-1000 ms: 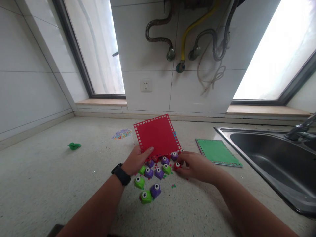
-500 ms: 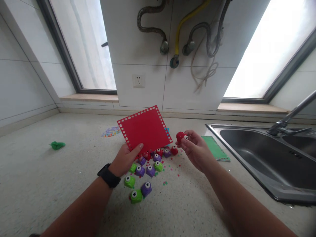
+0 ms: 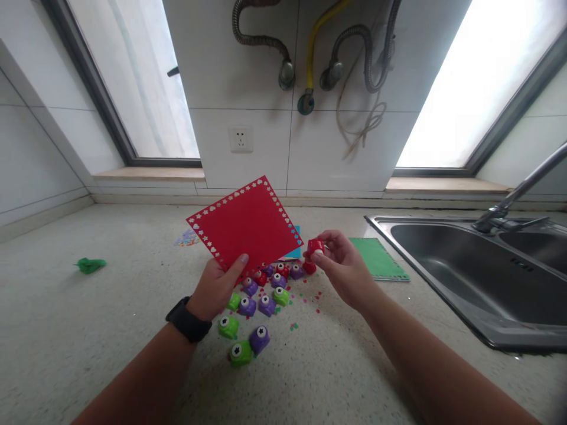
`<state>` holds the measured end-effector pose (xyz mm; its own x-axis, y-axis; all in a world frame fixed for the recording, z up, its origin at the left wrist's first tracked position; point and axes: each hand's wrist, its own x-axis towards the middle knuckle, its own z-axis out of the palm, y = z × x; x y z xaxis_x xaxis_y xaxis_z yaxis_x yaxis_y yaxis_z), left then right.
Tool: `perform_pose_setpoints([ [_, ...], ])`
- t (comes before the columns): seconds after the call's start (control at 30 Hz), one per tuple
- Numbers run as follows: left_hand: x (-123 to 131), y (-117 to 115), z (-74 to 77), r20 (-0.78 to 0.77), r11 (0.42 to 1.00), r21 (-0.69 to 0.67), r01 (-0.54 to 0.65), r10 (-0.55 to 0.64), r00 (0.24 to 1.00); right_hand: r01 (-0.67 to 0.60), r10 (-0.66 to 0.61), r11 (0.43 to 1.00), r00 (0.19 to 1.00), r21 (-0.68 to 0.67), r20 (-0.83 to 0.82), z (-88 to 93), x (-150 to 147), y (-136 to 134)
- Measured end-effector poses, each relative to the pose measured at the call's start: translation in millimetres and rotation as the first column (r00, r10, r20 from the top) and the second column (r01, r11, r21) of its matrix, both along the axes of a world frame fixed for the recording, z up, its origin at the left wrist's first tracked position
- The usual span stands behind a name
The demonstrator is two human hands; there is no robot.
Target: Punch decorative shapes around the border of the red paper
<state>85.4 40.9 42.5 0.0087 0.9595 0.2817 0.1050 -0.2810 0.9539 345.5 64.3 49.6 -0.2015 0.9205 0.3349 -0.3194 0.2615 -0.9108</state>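
My left hand (image 3: 217,286) grips a red sheet of paper (image 3: 245,227) at its lower corner, thumb on top. Small shapes such as hearts and stars are punched along the sheet's edges. Between the thumb and fingers of my right hand (image 3: 343,265) is a red craft punch (image 3: 315,247), just off the sheet's right corner. Below the sheet, several more punches lie on the counter: purple ones (image 3: 259,339), green ones (image 3: 240,353) and red ones (image 3: 282,271). Part of this group is hidden behind the sheet and my left hand.
A green punched sheet (image 3: 378,260) lies beside the steel sink (image 3: 443,283) on the right. Blue paper (image 3: 295,239) and a heap of coloured confetti (image 3: 186,238) show behind the red sheet. A crumpled green thing (image 3: 91,265) rests at left. Paper bits dot the counter (image 3: 146,330).
The red sheet has shifted left and slightly up in view and tilted more. The red punch has turned in my right hand's fingers. The whole view has also shifted a little.
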Motion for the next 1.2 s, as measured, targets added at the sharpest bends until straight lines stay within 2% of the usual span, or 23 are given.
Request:
perform_pose_setpoints([
  [0.13, -0.2, -0.6, -1.3, 0.012, 0.999, -0.045, 0.007, -0.007, 1.0, -0.025, 0.024, 1.0, 0.999, 0.019, 0.028, -2.8, -5.6, -3.9],
  [0.37, -1.0, -1.4, -1.2, -0.064, 1.0, 0.0, -0.005, 0.005, 0.998, -0.048, 0.047, 0.998, 0.998, 0.034, 0.038, 1.4, -10.9, -11.4],
  [0.67, 2.4, -5.0, 5.4, -0.081, 0.999, 0.036, -0.014, 0.017, 0.997, -0.071, 0.068, 0.995, 0.997, 0.066, 0.04, 4.0, -11.1, -13.9],
  [0.9, 7.8, -6.2, 9.6, -0.07, 0.996, 0.0, -0.09, 0.09, 0.994, -0.075, 0.073, 0.993, 0.997, 0.09, 0.032, 5.4, -11.9, -16.1],
  [1.2, 2.9, -4.5, 3.0, -0.092, 0.998, 0.04, -0.045, 0.049, 0.995, -0.116, 0.115, 0.99, 0.993, 0.08, 0.026, 6.2, -12.0, -18.8],
])
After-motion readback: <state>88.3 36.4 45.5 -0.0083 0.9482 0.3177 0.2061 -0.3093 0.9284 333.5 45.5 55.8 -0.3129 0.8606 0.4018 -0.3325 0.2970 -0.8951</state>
